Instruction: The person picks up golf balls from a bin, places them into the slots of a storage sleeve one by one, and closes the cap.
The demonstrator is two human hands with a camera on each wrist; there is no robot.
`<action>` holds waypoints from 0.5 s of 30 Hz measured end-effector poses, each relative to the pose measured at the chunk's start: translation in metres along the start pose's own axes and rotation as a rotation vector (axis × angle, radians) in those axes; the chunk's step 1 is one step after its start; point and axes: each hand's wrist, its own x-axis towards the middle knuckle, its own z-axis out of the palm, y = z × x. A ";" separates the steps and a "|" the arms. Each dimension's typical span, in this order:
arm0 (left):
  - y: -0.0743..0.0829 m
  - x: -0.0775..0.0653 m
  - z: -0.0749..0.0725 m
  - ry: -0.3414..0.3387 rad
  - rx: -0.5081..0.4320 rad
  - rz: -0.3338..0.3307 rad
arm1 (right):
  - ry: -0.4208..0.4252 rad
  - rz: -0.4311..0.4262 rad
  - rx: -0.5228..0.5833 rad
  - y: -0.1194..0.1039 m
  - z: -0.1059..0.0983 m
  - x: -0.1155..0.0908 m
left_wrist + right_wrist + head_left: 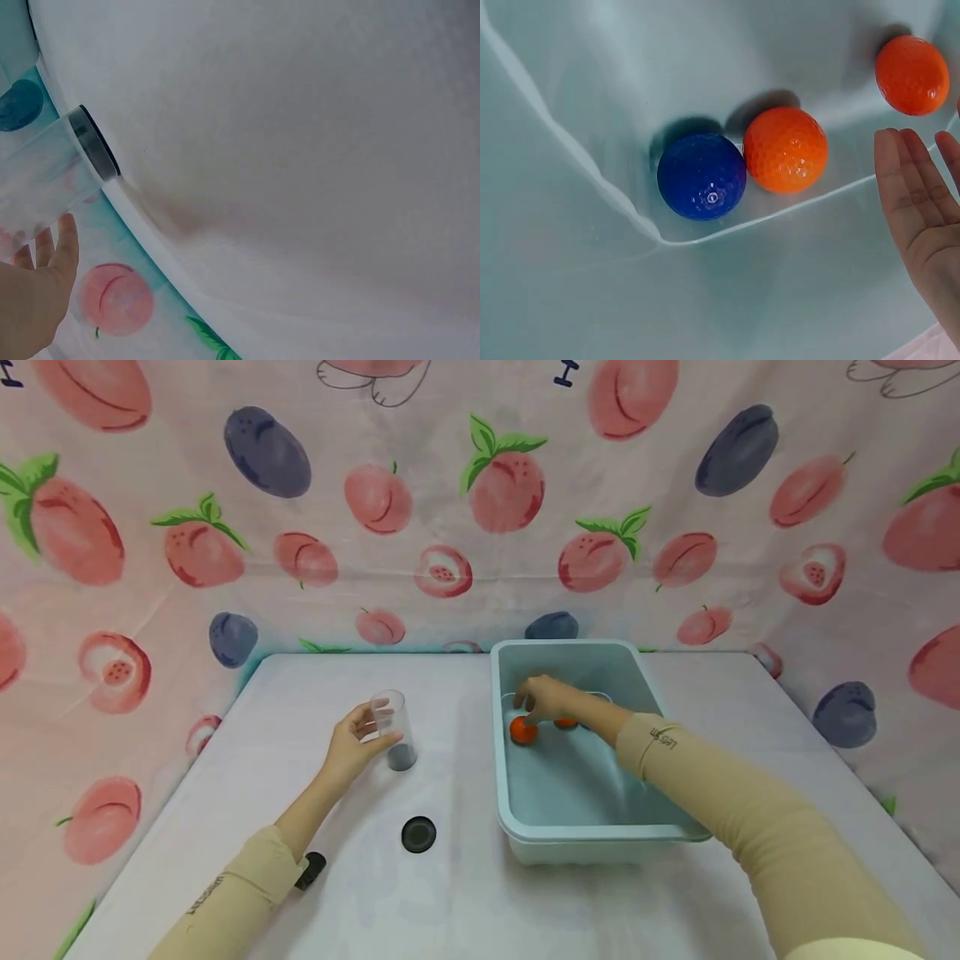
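Observation:
My left hand holds a clear plastic jar by its side, thumb on one side and fingers on the other. The jar's dark base is close to the white table; whether it touches cannot be told. My right hand is inside a pale blue-grey bin, fingers extended beside an orange golf ball. In the right wrist view the fingertips appear just apart from that ball. A second orange golf ball touches a blue golf ball, which my arm hides in the head view.
A round black lid lies flat on the white table, between the left forearm and the bin. A black device sits at my left wrist. Behind the table hangs a cloth printed with peaches and plums.

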 end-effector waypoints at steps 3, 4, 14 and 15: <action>0.000 0.000 -0.001 0.004 0.013 0.008 | -0.008 -0.002 0.007 0.000 0.002 0.001; 0.000 0.000 -0.001 0.005 0.016 0.008 | -0.009 -0.006 0.004 0.000 0.003 0.002; -0.001 0.001 -0.001 -0.016 0.012 0.001 | -0.001 0.002 0.004 0.000 0.010 0.004; -0.001 0.000 -0.001 -0.017 0.014 -0.004 | -0.001 0.001 0.005 0.000 0.011 0.004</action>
